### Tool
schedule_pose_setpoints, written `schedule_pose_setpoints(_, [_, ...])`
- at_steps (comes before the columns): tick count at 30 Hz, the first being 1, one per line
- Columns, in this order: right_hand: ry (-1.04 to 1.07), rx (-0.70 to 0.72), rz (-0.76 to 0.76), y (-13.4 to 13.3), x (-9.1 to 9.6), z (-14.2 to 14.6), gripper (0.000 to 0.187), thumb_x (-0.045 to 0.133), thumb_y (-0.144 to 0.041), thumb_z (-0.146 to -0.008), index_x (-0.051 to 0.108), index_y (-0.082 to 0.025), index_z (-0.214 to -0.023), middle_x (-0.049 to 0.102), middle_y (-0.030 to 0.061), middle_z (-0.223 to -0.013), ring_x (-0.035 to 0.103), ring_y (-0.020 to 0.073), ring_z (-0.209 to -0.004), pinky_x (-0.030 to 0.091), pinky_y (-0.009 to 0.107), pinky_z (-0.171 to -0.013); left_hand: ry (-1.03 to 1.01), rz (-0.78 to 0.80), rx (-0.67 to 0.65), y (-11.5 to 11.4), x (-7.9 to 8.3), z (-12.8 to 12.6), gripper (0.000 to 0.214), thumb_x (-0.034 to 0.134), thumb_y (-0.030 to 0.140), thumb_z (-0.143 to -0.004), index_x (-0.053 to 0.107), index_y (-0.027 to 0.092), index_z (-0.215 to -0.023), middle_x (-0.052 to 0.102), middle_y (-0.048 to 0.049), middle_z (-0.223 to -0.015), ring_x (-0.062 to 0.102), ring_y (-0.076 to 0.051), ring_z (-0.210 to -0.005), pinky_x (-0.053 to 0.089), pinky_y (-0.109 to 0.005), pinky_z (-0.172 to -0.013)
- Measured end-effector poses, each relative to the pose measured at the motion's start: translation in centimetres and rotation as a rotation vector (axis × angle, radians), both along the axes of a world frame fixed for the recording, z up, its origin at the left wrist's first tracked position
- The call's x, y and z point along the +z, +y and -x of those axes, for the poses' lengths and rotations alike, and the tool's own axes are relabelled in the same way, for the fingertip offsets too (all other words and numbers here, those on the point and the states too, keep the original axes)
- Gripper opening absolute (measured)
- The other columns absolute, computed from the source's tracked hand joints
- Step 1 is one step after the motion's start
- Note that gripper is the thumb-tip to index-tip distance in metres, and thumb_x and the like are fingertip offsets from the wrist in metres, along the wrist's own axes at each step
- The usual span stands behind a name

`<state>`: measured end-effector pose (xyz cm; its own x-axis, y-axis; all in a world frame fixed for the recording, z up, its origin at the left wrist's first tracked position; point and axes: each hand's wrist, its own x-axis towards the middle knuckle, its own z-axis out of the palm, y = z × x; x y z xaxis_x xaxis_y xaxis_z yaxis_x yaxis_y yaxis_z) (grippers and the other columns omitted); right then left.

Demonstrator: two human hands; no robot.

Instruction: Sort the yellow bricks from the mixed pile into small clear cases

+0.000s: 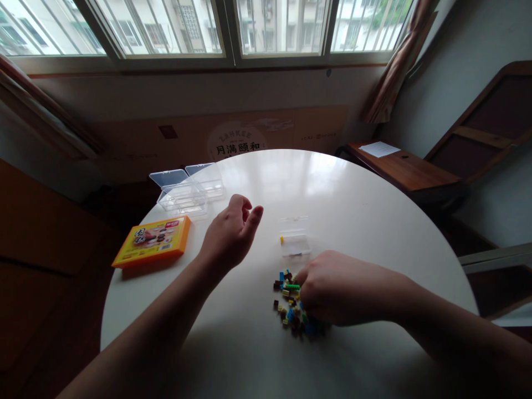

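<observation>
My right hand [332,288] is lowered over the right side of a pile of small toy building bricks [290,313], its fingers curled down among them. Whatever its fingertips grip is hidden behind the hand. The bricks are blue, brown, pale yellow and green; one long green brick [293,287] lies beside the fingers. Just beyond the pile stands a small clear plastic box [296,246] with its lid open, a yellow brick [281,240] at its left end. My left hand [230,233] hovers to the left, fingers loosely bent, thumb apart, nothing visible in it.
On the left of the round white table [357,221] lies an orange-yellow game box [153,239]. Behind it, clear plastic cases [185,194] stand open near the edge. A wooden desk [415,169] with a paper [379,149] is at the back right, below the windows' level.
</observation>
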<state>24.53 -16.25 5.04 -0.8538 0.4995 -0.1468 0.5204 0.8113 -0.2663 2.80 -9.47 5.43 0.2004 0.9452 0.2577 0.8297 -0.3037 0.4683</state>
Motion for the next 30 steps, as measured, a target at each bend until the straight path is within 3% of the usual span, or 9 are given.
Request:
schedule_pose_setpoints(16, [0.011, 0.002, -0.053, -0.6, -0.3, 0.4, 0.014, 0.058, -0.013, -0.079, 0.066, -0.017, -0.068, 0.067, 0.0026, -0.074, 0.048, 0.0119, -0.058, 0.028, 0.028, -0.052, 0.006, 0.001, -0.032, 0.0, -0.4, -0.4, 0.048, 0.030, 0.063, -0.094, 0.052, 0.020, -0.093, 0.065, -0.0040, -0.081, 0.058, -0.021, -0.070, 0.036, -0.029, -0.059])
schedule_pose_setpoints(22, [0.152, 0.001, 0.065, 0.4, 0.4, -0.6, 0.009, 0.061, -0.015, -0.079, 0.067, -0.019, -0.073, 0.067, 0.0002, -0.078, 0.052, 0.0109, -0.064, 0.033, 0.025, -0.057, -0.018, -0.045, -0.074, -0.1, -0.4, -0.3, 0.042, 0.034, 0.057, -0.094, 0.053, 0.020, -0.086, 0.062, -0.0017, -0.074, 0.054, -0.017, -0.064, 0.035, -0.028, -0.057])
schedule_pose_setpoints(26, [0.344, -0.213, -0.001, 2.1, 0.4, -1.9, 0.010, 0.060, -0.017, -0.084, 0.070, -0.021, -0.081, 0.066, -0.0008, -0.081, 0.055, 0.0101, -0.068, 0.037, 0.024, -0.063, -0.024, -0.101, -0.159, -0.2, -0.2, -0.3, 0.035, 0.046, 0.049, -0.091, 0.051, 0.020, -0.073, 0.059, -0.0009, -0.070, 0.052, -0.015, -0.063, 0.036, -0.027, -0.058])
schedule_pose_setpoints(30, [0.405, -0.436, -0.140, 3.8, -1.5, -2.2, 0.010, 0.062, -0.020, -0.085, 0.072, -0.020, -0.083, 0.067, 0.0002, -0.081, 0.057, 0.0109, -0.067, 0.038, 0.025, -0.064, 0.021, -0.095, -0.170, -0.2, -0.2, -0.2, 0.032, 0.050, 0.044, -0.089, 0.052, 0.020, -0.069, 0.060, -0.0023, -0.072, 0.052, -0.015, -0.064, 0.037, -0.028, -0.058])
